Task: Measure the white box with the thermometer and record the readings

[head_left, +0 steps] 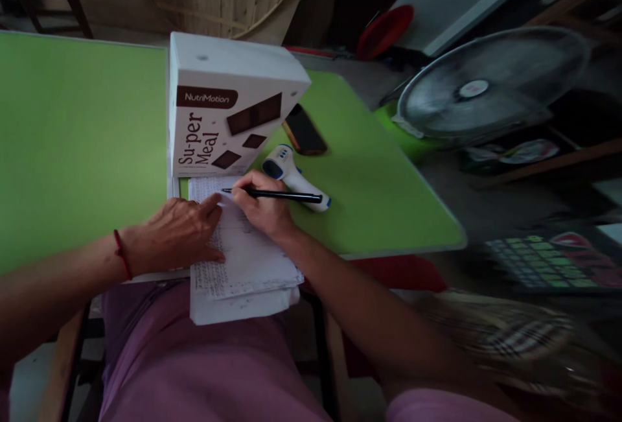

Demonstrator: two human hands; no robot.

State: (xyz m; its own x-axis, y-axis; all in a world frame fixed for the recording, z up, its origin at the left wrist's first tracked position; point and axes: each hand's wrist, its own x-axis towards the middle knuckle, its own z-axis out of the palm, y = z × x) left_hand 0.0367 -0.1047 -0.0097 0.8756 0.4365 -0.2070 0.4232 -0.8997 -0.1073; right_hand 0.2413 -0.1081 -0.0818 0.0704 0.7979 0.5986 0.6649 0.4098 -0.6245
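Observation:
A stack of handwritten paper sheets (253,257) lies at the near edge of the green table, its lower end jutting out over the edge. My right hand (265,205) grips a black pen (296,196), the tip touching or just above the upper part of the top sheet. From the left, my left hand (182,231) rests on the paper with thumb and index finger apart; the index fingertip is close to the pen tip. Directly behind the sheets stands a white "NutriMotion Su-per Meal" box (218,111). A white infrared thermometer (296,179) lies beside my right hand.
The green table (82,137) has a seam left of the box. A dark phone (304,130) lies right of the box. Beyond the right edge stands a round fan (490,85), with a red basin (386,32) behind. A patterned bag (519,334) sits lower right.

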